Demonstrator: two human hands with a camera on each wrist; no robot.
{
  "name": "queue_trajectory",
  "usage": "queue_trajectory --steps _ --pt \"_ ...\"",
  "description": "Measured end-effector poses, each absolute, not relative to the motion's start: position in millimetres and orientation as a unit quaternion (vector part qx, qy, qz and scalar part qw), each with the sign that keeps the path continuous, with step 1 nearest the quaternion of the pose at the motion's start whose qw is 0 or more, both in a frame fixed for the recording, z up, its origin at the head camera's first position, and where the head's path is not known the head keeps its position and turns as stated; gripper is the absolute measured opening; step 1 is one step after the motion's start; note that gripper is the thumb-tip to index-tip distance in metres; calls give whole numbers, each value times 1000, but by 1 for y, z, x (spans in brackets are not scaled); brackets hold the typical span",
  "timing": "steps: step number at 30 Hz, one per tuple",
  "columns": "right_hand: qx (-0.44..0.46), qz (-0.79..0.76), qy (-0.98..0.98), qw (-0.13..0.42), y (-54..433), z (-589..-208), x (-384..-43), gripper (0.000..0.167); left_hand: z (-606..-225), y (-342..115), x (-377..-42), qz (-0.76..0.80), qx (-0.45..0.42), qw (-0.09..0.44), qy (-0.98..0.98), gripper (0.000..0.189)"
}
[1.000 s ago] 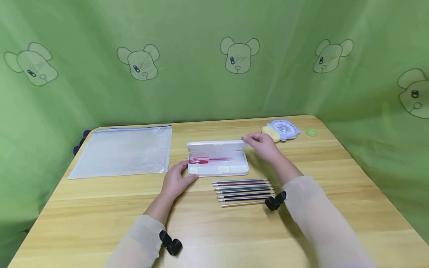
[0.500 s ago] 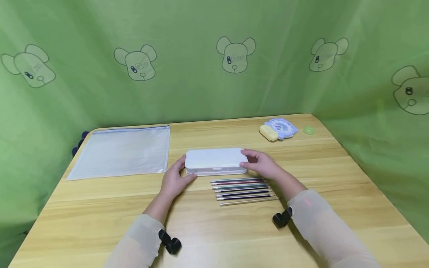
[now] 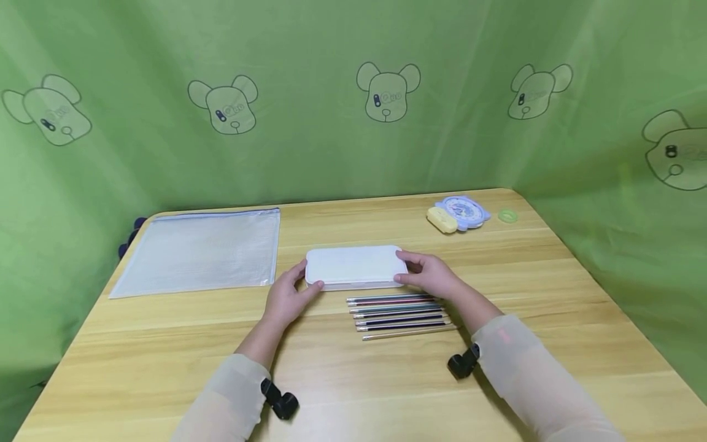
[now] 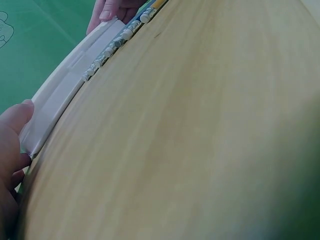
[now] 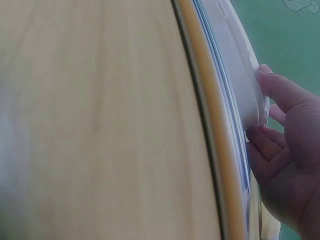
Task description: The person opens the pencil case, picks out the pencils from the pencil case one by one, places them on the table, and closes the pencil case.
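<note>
A white plastic pencil case (image 3: 353, 265) lies in the middle of the table with its lid down. My left hand (image 3: 284, 301) grips its left end, the thumb at the front corner and the fingers along the side. At the right end, my right hand (image 3: 433, 274) holds the case between thumb and fingers, the thumb at the front edge of the lid. In the right wrist view, that thumb presses on the rim of the white case (image 5: 237, 65). Several pencils (image 3: 400, 313) lie side by side just in front of the case. The closed lid hides what is inside.
A clear zip pouch (image 3: 199, 252) lies flat at the back left. Toward the back right are a blue round dial-like thing (image 3: 466, 212), a yellow block (image 3: 442, 220) and a green ring (image 3: 507, 215). Green curtain (image 3: 309, 153) hangs behind the wooden table (image 3: 342, 380).
The case's lid, raised a second ago with red pens showing inside, has come down and covers them. My right hand moved down and toward me with the lid; my left hand stayed at the left end.
</note>
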State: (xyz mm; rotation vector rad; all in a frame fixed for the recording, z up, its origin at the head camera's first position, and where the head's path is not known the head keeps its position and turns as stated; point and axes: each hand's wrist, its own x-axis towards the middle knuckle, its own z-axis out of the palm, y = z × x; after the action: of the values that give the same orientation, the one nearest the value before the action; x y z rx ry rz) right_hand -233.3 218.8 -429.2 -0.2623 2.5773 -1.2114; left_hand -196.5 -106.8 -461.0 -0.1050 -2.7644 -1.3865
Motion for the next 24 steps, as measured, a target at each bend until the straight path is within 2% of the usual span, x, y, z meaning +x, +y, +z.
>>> queue_trajectory --steps 24 --pt "-93 -393 905 134 216 -434 -233 72 -463 -107 -194 -447 -28 26 -894 74"
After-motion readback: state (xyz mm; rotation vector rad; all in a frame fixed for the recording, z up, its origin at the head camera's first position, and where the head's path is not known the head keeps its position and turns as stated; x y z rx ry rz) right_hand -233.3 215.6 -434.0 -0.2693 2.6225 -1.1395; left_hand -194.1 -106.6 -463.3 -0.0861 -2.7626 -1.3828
